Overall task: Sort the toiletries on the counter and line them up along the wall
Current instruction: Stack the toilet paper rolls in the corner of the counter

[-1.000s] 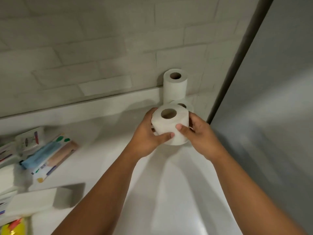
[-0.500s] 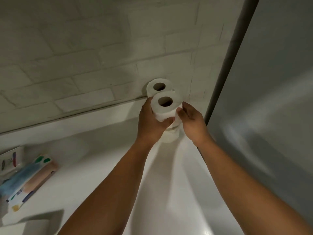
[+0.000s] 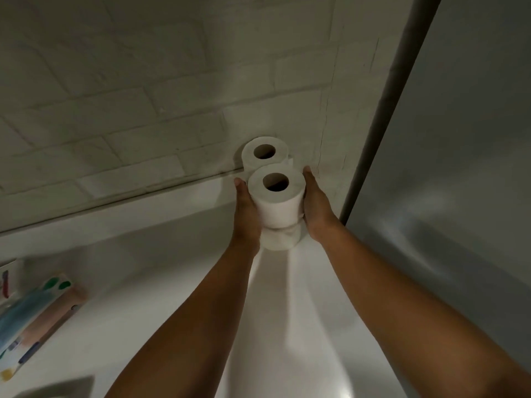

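Snugly cornered: hands around stacked roll, counter leftward open.

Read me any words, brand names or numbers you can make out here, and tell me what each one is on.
No text can be read anywhere in this view.
Colourful packet at the left edge: printed with green dots and blue and pink bands, but any lettering is too blurred to read.
White packet beside it: a red mark only, no legible words.
Toilet rolls, between both hands: plain white, no print.
Tiled wall: no sign or label.
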{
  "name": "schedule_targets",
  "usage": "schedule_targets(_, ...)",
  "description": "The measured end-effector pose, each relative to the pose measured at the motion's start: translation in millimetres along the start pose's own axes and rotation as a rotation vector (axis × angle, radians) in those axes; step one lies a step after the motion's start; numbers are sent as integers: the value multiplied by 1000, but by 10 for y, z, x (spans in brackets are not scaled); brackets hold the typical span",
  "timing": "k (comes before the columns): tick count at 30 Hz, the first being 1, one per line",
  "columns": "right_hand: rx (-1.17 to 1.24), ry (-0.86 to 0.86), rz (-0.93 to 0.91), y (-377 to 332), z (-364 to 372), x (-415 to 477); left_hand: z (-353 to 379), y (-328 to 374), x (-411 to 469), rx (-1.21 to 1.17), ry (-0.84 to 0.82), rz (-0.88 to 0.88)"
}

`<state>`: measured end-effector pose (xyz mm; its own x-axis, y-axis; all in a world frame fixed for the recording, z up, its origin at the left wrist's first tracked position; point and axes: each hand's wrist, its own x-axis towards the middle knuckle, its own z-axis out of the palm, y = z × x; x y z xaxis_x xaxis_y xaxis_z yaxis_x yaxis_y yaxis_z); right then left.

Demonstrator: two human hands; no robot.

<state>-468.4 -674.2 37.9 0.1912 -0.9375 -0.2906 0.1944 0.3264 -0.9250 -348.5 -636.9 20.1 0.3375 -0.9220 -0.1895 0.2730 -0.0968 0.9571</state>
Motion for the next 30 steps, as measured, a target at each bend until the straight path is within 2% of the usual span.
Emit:
schedule_targets(7, 147, -33, 6, 55, 76, 87, 109, -59, 74, -69, 2, -69)
schedule_targets(11, 100, -49, -18, 50, 54, 67, 73, -41, 81, -44, -19, -72)
schedule_targets(14, 13, 9, -60, -11, 49, 5, 36, 9, 31, -5, -28, -40)
schedule_targets(18, -187, 70, -236, -84, 10, -133, -82, 150, -171, 86, 56, -25)
schedule_targets(22, -455, 78, -436, -104, -7, -390, -357, 306, -460, 382, 109, 105)
schedule_targets(25, -667, 132, -690, -150, 75, -658, -608, 399, -711, 490, 141, 205)
schedule_targets(27, -667, 111, -823, -117, 248, -887, -865, 440, -904, 565, 167, 276)
schedule_targets(30, -614, -24, -856, 48, 554, -1189, -1265, 461, -1221, 631, 165, 308)
